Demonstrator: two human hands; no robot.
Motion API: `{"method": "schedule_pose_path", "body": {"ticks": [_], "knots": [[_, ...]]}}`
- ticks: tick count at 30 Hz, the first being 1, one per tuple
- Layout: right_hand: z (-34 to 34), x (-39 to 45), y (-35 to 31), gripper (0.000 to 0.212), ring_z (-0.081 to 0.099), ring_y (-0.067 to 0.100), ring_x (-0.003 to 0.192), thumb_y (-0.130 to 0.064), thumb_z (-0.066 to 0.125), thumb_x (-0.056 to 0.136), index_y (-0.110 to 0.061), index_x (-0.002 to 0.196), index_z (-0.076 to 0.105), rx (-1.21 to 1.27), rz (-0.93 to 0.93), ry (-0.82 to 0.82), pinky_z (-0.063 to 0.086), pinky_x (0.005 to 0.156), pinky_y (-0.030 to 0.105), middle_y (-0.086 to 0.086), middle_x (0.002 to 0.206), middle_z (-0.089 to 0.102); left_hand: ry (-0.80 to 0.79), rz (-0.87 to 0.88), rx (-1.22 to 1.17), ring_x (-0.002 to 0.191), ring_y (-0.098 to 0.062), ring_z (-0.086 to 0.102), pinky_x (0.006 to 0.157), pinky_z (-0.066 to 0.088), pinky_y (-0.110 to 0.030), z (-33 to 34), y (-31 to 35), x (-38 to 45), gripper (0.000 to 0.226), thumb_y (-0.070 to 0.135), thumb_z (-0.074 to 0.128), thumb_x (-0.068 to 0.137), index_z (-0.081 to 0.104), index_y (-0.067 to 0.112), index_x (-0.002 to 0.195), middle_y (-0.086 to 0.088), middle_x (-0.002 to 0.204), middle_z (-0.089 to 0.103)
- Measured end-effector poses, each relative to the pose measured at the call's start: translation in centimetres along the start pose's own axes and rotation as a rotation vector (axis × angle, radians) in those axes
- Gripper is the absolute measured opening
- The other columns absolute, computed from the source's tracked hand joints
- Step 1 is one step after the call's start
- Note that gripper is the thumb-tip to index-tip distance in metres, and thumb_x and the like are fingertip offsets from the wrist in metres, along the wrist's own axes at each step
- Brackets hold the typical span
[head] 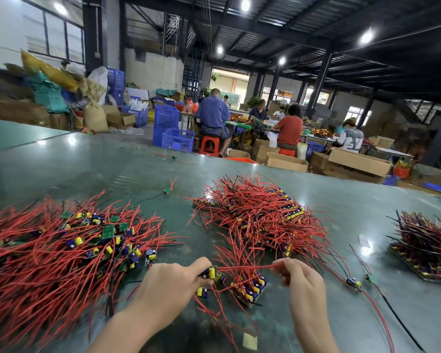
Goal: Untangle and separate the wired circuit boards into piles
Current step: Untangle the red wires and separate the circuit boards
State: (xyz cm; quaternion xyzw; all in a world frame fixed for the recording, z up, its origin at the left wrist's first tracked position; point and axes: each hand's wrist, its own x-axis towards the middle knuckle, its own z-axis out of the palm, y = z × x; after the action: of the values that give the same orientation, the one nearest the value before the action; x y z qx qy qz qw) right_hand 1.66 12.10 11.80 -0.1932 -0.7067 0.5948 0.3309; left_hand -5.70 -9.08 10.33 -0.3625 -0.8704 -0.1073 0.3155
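My left hand (172, 284) pinches a small circuit board (211, 272) with yellow and blue parts. Its red wires (245, 268) stretch to the right, where my right hand (299, 278) pinches their ends. Just below and between the hands lies a small neat stack of boards (250, 289). A big tangled heap of boards with red wires (61, 250) covers the table's left side. A second red-wired pile (260, 212) lies beyond the hands, and a third, darker pile (428, 245) sits at the right.
The green table (99, 169) carries a few stray boards: one (167, 191) beyond the left heap, one (173, 157) far back, two (354, 282) right of my right hand with long wires. Past the far edge, people sit among blue crates (177, 138) and cardboard boxes (359, 161).
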Motion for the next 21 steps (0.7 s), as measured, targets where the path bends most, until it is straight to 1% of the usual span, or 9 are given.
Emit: {"method": "schedule_pose_path", "body": {"ticks": [2, 5, 7, 8, 10, 13, 15, 18, 21], "knots": [[0.11, -0.18, 0.04, 0.04, 0.054, 0.01, 0.06, -0.006, 0.047, 0.091, -0.012, 0.059, 0.07, -0.052, -0.032, -0.02, 0.04, 0.062, 0.03, 0.002, 0.063, 0.068, -0.04, -0.012, 0.017, 0.022, -0.008, 0.037, 0.026, 0.022, -0.018, 0.02, -0.4, -0.02, 0.045, 0.049, 0.079, 0.064, 0.043, 0.032, 0.085, 0.002, 0.03, 0.042], [0.16, -0.28, -0.1, 0.041, 0.054, 0.01, 0.059, -0.009, 0.047, 0.092, -0.014, 0.06, 0.072, -0.01, 0.011, -0.029, 0.041, 0.061, 0.029, 0.003, 0.064, 0.07, -0.066, 0.0, 0.035, 0.021, -0.009, 0.036, 0.026, 0.022, -0.015, 0.22, -0.51, -0.15, 0.053, 0.045, 0.086, 0.057, 0.043, 0.032, 0.086, 0.003, 0.029, 0.041], [0.11, -0.22, -0.26, 0.044, 0.054, 0.008, 0.055, -0.012, 0.047, 0.095, -0.015, 0.061, 0.074, 0.057, 0.055, -0.021, 0.041, 0.059, 0.027, 0.005, 0.064, 0.071, -0.034, 0.019, 0.027, 0.021, -0.009, 0.036, 0.028, 0.021, -0.012, 0.39, -0.32, -0.16, 0.041, 0.047, 0.077, 0.067, 0.044, 0.032, 0.086, 0.003, 0.029, 0.041], [0.09, -0.23, -0.31, 0.044, 0.054, 0.006, 0.053, -0.014, 0.047, 0.096, -0.015, 0.061, 0.074, 0.075, 0.063, -0.016, 0.041, 0.058, 0.027, 0.006, 0.064, 0.071, -0.019, 0.025, 0.027, 0.021, -0.009, 0.036, 0.029, 0.02, -0.012, 0.42, -0.24, -0.16, 0.031, 0.051, 0.065, 0.075, 0.043, 0.031, 0.086, 0.003, 0.029, 0.041], [0.01, -0.29, -0.31, 0.043, 0.052, 0.007, 0.053, -0.015, 0.048, 0.095, -0.017, 0.062, 0.075, 0.043, 0.056, 0.004, 0.04, 0.057, 0.026, 0.003, 0.062, 0.07, -0.017, 0.036, 0.012, 0.021, -0.008, 0.035, 0.03, 0.018, -0.012, 0.21, -0.14, -0.09, 0.029, 0.059, 0.051, 0.082, 0.043, 0.032, 0.086, 0.004, 0.029, 0.041], [-0.2, -0.25, -0.23, 0.039, 0.041, 0.005, 0.045, -0.015, 0.051, 0.09, -0.022, 0.06, 0.075, -0.085, 0.037, 0.041, 0.032, 0.046, 0.021, -0.005, 0.05, 0.062, -0.017, 0.059, 0.001, 0.022, -0.007, 0.037, 0.028, 0.021, -0.012, 0.05, -0.21, -0.07, 0.027, 0.052, 0.055, 0.073, 0.043, 0.032, 0.087, 0.005, 0.03, 0.042], [-0.25, -0.21, -0.19, 0.038, 0.034, 0.004, 0.039, -0.013, 0.052, 0.089, -0.024, 0.06, 0.073, -0.169, -0.001, 0.049, 0.027, 0.041, 0.019, -0.003, 0.046, 0.056, 0.002, 0.055, 0.007, 0.022, -0.009, 0.038, 0.03, 0.018, -0.012, 0.1, -0.29, -0.08, 0.029, 0.056, 0.057, 0.079, 0.042, 0.032, 0.086, 0.004, 0.03, 0.043], [-0.22, -0.3, -0.07, 0.034, 0.035, 0.006, 0.036, -0.009, 0.054, 0.089, -0.025, 0.065, 0.073, -0.243, -0.081, 0.07, 0.023, 0.037, 0.015, 0.001, 0.048, 0.058, 0.042, 0.028, 0.01, 0.023, -0.01, 0.039, 0.037, 0.012, -0.013, 0.42, -0.37, -0.16, 0.024, 0.056, 0.038, 0.079, 0.042, 0.032, 0.085, 0.004, 0.031, 0.043], [-0.1, -0.47, -0.3, 0.027, 0.035, 0.004, 0.039, -0.016, 0.055, 0.092, -0.022, 0.076, 0.075, -0.161, -0.102, 0.055, 0.025, 0.04, 0.014, 0.0, 0.046, 0.055, 0.024, -0.01, -0.021, 0.025, -0.007, 0.042, 0.034, 0.015, -0.013, 0.23, -0.4, -0.16, 0.023, 0.053, 0.034, 0.08, 0.044, 0.033, 0.087, 0.009, 0.034, 0.047]]}}
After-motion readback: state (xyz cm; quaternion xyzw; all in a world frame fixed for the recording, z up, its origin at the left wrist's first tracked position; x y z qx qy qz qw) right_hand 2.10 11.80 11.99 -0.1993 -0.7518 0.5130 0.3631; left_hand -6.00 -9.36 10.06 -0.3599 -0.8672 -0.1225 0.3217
